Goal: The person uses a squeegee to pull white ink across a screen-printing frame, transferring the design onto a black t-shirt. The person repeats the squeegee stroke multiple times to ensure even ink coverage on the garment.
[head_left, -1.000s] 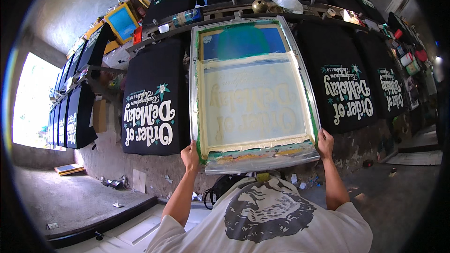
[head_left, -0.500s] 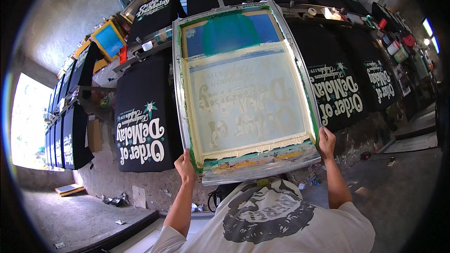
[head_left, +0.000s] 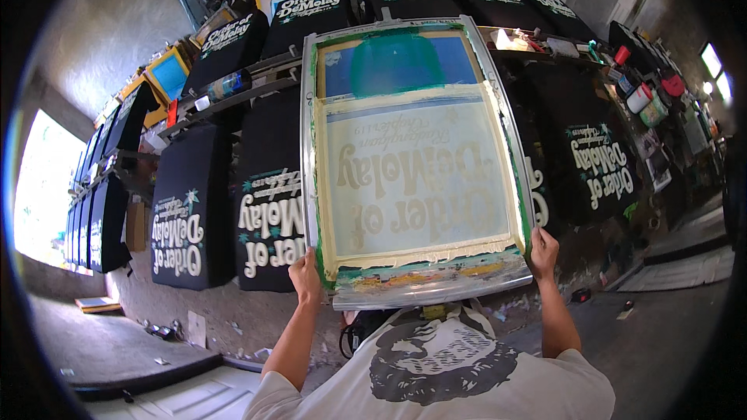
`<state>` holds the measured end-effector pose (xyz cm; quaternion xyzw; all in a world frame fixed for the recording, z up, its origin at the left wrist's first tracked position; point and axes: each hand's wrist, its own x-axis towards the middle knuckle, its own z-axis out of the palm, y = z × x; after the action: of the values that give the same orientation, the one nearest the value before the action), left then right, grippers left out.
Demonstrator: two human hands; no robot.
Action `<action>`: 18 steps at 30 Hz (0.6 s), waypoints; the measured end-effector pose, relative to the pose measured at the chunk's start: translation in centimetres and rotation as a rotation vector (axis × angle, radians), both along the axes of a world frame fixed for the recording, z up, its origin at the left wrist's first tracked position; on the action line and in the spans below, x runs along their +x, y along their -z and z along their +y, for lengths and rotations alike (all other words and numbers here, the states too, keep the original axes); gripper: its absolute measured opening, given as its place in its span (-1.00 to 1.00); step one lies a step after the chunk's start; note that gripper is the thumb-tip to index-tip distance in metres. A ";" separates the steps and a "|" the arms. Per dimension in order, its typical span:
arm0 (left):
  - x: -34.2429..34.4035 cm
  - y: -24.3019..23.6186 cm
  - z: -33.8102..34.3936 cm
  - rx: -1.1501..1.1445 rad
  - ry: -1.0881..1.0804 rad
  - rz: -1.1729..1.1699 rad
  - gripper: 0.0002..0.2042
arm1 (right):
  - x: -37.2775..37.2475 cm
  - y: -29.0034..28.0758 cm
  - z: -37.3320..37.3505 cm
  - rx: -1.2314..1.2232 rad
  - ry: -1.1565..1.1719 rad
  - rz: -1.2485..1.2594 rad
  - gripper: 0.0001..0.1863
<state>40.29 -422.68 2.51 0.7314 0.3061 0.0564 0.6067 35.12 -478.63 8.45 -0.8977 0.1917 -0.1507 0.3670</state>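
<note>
Hands grip the silver aluminium-framed printing screen (head_left: 416,163) by its near corners: left hand (head_left: 306,276), right hand (head_left: 542,253). Screen held up between them; printed black shirts (head_left: 268,202) beyond look finished; screen not set down.

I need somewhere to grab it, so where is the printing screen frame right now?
In the head view the screen frame sits centre, held at its lower corners by the left hand and right hand, over the black printed shirts.
</note>
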 end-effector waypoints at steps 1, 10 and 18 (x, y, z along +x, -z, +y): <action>-0.5 0.3 -2.6 0.004 -0.011 -0.001 -0.46 | -0.1 0.2 -2.7 -0.006 0.005 -0.021 -0.63; -6.5 -1.3 -18.9 0.145 -0.011 0.101 -0.44 | -2.7 1.9 -19.4 -0.012 -0.035 -0.102 -0.65; -8.0 -1.0 -22.8 0.175 -0.032 0.150 -0.47 | -4.4 2.7 -23.7 0.064 -0.047 0.038 -0.65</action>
<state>32.29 -445.47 3.55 0.7787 0.3560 0.0378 0.5152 30.73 -502.38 5.73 -0.8924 0.1823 -0.1187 0.3952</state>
